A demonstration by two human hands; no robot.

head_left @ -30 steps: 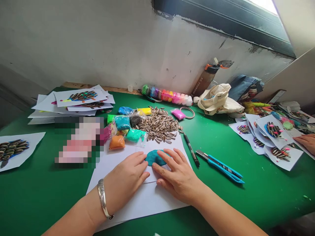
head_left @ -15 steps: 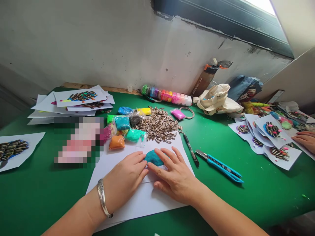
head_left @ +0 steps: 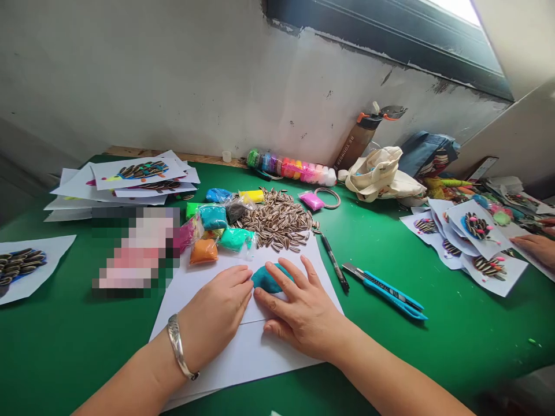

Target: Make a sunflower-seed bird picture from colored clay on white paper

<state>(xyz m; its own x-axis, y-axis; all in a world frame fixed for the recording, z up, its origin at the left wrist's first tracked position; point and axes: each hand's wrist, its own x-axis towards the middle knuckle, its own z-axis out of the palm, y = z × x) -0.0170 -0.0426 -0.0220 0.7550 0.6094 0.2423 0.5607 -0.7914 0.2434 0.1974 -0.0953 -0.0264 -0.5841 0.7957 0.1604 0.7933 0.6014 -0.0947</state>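
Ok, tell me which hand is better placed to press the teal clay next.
Probably the right hand: its fingers lie across the top of the teal clay. The left hand sits flat on the paper, with its fingertips only at the clay's edge.

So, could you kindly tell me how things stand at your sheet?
Right hand on the teal clay, left hand against it. Clay on white paper. Sunflower seeds beyond.

Daylight glares white from the window (head_left: pixel 455 8) at top right. The scene is evenly bright, with soft shadows beneath your left hand (head_left: pixel 214 312) and right hand (head_left: pixel 303 315). A pixelated patch (head_left: pixel 134 248) sits left of centre, and the wide lens bends the wall (head_left: pixel 130 75) near the edges.
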